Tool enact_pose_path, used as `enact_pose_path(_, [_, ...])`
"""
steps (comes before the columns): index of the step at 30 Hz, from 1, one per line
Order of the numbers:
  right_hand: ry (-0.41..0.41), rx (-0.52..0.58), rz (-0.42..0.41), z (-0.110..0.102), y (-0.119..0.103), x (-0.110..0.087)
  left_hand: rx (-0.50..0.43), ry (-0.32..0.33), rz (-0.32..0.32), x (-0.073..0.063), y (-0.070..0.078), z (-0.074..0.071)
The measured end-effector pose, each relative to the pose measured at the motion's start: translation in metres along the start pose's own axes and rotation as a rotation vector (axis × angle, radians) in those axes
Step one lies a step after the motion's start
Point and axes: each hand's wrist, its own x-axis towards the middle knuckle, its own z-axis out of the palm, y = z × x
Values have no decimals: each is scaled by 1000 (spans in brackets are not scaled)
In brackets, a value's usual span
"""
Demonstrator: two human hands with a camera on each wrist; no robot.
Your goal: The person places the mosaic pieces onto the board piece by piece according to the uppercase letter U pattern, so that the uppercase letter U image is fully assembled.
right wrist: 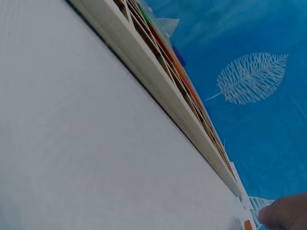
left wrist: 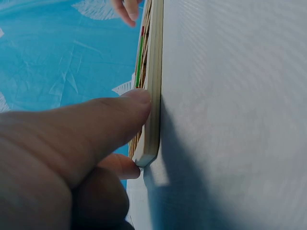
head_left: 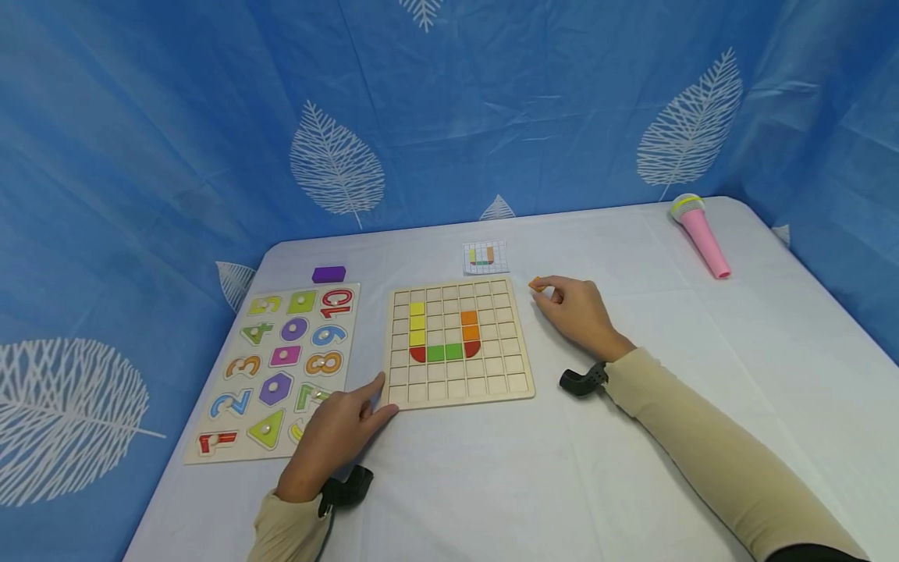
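A square wooden grid board (head_left: 495, 388) holds small tiles in a U shape: yellow ones (head_left: 417, 322) on the left, green tiles (head_left: 445, 353) and red rounded corners (head_left: 418, 354) below, orange tiles (head_left: 470, 325) on the right. At the board's near left corner rests my left hand (head_left: 340, 429), thumb along the front edge and index finger along the side. My right hand (head_left: 579, 312) is off the board's right side, pinching an orange tile (head_left: 536, 286) between thumb and fingertips. In the right wrist view, orange (right wrist: 248, 224) shows beside a fingertip.
Left of the grid board lies a number-and-shape puzzle board (head_left: 239, 343), partly under my left hand. Behind it sits a purple block (head_left: 328, 275). A small pattern card (head_left: 485, 267) lies beyond the grid board. A pink toy microphone (head_left: 705, 240) lies at the far right.
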Motion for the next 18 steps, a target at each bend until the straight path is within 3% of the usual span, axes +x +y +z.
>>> enact_pose_path(18, [0,-90,92,0,6,2,1,-7,-1,0,2,-2])
